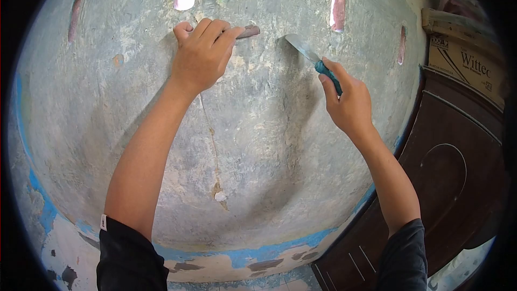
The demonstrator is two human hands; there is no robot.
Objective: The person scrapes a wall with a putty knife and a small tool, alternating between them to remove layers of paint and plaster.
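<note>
Left hand (202,56) grips brown strip (249,32), maybe sandpaper, at wall (258,113); right hand (350,99) clasps putty knife (312,58), blade (299,45) by wall, contact unclear. Too steep an angle could gouge the wall.

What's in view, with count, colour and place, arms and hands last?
Wall: 1, mottled grey, ahead.
Slots: 4, whitish to reddish inside, upper wall.
Crack: 1, tan, lower centre of wall.
Blue paint: several patches, blue, wall edges.
Wall base: 1, cream, patchy, bottom.
Scraper: 1, teal handle, silvery blade, upper centre.
Bar: 1, brown, left of scraper.
Box: at least 1, brown cardboard, upper right.
Items above box: count unclear, partly reddish, top right.
Cabinet: 1, dark brown, right.
Arms: 2, black-sleeved, lower left and right.
Left grip: 1, bare hand, holding bar.
Right grip: 1, bare hand, holding scraper.
</note>
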